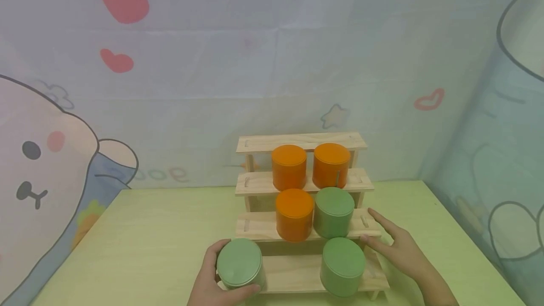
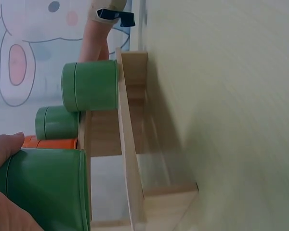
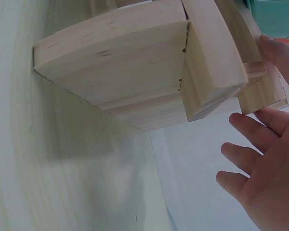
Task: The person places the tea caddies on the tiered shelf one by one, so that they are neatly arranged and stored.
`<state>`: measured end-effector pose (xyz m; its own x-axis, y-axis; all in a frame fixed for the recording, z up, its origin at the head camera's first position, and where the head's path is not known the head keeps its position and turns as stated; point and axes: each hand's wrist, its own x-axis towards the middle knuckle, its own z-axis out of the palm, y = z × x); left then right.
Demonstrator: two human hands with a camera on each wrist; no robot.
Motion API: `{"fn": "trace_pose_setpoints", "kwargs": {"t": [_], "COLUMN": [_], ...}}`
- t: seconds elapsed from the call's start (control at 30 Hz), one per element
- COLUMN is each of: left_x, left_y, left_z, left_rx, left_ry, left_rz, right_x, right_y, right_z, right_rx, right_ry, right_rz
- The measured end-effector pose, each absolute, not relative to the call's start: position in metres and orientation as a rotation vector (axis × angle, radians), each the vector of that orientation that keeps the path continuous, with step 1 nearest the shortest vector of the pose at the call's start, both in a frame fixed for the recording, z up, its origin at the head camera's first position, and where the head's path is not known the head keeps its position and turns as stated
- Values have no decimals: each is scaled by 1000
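My left hand (image 1: 214,275) grips a green round tin (image 1: 240,262) at the left end of the lowest step of a wooden stepped rack (image 1: 291,273). In the left wrist view a gap shows between the held tin (image 2: 45,187) and the lowest board (image 2: 127,139). At the rack's right side, my right hand (image 1: 399,247) holds the end of the second step, thumb at the front edge and index finger at the back. In the right wrist view the right hand's (image 3: 274,163) other fingers are spread loosely beside the wood (image 3: 216,72).
Another green tin (image 1: 342,268) stands on the lowest step's right. The second step bears an orange tin (image 1: 294,216) and a green tin (image 1: 334,214). Two orange tins, left (image 1: 289,168) and right (image 1: 331,166), stand on the third step. A printed cloth (image 1: 272,70) hangs behind the table (image 1: 161,230).
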<state>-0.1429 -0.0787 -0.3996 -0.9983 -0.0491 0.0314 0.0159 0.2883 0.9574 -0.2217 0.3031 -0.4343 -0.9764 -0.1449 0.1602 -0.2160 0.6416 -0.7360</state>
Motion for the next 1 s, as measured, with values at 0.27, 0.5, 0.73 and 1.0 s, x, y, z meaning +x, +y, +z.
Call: {"fn": "trace_pose_setpoints", "kwargs": {"t": [0.27, 0.5, 0.73, 1.0], "left_x": [-148, -152, -156, -157], "left_y": [-55, -39, -26, -10], "left_z": [-404, -409, -415, -420], "left_rx": [-51, -116, -187, -173], "left_ry": [-2496, -2484, -2477, -2523], "left_rz": [-1909, -1985, -2018, -2003], "right_x": [-221, -223, -223, -222], "right_y": [303, 303, 303, 305], "right_z": [-435, -436, -436, -437], "right_rx": [302, 320, 341, 330], "right_ry": [-2773, -2750, -2744, -2748], "right_rz": [1262, 1254, 1259, 1254]}}
